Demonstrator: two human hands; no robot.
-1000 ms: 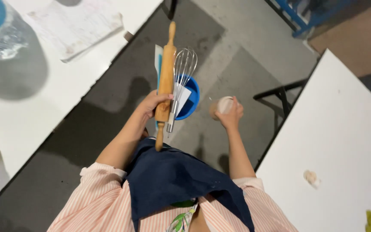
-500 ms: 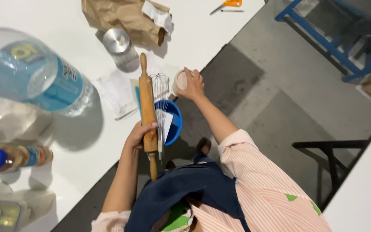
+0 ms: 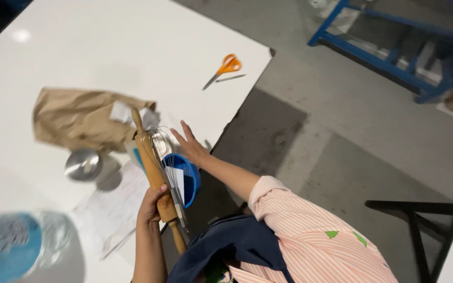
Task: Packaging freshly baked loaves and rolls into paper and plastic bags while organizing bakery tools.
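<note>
Head cam: my left hand (image 3: 152, 205) grips rolling pin (image 3: 153, 170), whisk (image 3: 164, 152) & blue bowl (image 3: 187, 175) together; right hand (image 3: 191, 147) open, fingers spread, holding nothing, over white table (image 3: 106, 47) edge.

A crumpled brown paper bag (image 3: 82, 121) lies on the white table (image 3: 106, 47); a clear bottle's (image 3: 24, 251) blue label (image 3: 9, 246) shows bottom-left, blurred.

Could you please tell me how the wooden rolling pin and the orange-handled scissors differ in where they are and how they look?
The wooden rolling pin is gripped in the left hand above the white table; the orange-handled scissors lie flat on that table, untouched. The rolling pin is one long tan cylinder with a knob end; the scissors are shorter, with bright orange loops and grey blades. The rolling pin is bundled with a wire whisk; the scissors lie alone near the table's corner.
</note>
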